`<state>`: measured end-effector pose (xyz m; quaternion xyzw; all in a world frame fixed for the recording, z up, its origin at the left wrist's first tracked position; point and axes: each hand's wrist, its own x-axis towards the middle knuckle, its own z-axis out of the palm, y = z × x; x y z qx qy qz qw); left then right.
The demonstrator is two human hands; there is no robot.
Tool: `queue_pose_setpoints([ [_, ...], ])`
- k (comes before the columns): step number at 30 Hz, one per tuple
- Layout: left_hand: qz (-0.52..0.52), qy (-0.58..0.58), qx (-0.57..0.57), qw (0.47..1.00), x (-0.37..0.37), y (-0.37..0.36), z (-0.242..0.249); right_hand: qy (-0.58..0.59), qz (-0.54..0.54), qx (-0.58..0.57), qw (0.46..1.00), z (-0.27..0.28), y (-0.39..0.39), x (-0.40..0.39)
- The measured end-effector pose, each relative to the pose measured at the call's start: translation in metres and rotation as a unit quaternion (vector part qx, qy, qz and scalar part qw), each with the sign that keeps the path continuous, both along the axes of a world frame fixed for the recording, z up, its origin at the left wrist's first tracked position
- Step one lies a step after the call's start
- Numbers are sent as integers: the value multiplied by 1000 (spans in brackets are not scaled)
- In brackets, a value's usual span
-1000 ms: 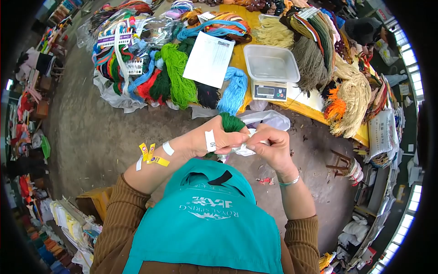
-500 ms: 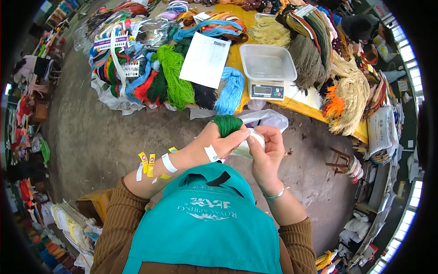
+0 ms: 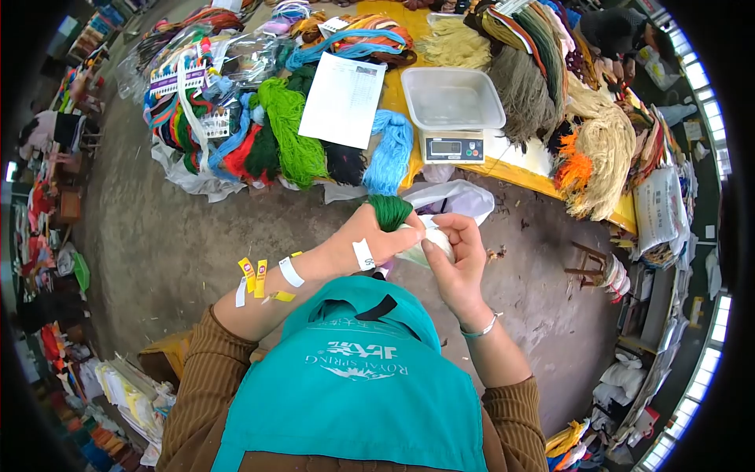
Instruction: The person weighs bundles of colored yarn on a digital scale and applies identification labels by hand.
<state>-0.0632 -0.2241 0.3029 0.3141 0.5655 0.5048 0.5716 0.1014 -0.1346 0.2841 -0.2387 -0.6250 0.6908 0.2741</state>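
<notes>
My left hand (image 3: 363,237) is closed around a dark green skein of thread (image 3: 389,211), whose looped top bulges above the fingers. Thumb and fingers of my right hand (image 3: 458,263) pinch a pale white bundle (image 3: 435,245) right beside the skein. A small white piece shows between the fingertips of both hands; I cannot tell whether it belongs to the bundle. White and yellow stickers (image 3: 260,278) are stuck along my left forearm, and one white sticker (image 3: 363,254) with writing lies near the wrist.
Ahead, a table carries heaped colored skeins (image 3: 291,130), a printed sheet (image 3: 342,100) and a clear plastic tub (image 3: 454,98) on a digital scale (image 3: 454,148). A white plastic bag (image 3: 472,202) hangs below. A wooden stool (image 3: 588,263) stands right. Another person (image 3: 615,31) is far right.
The view has shifted slightly, so the table sits a little further left. Both hands stay together, with small finger movements at the white bundle.
</notes>
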Motion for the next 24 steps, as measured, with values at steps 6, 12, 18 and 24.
queue_pose_setpoints([
  [6,-3,-108,-35,994,3,8,-12,-37,26,-35,998,-2,9,15],
  [12,-51,-126,-66,989,8,14,-19,-68,64,-30,995,-8,20,32],
  [18,-96,-129,-79,984,-2,23,-26,-82,90,-45,992,5,51,52],
  [24,78,-213,-59,972,-17,17,-35,-101,-130,110,980,37,199,87],
])
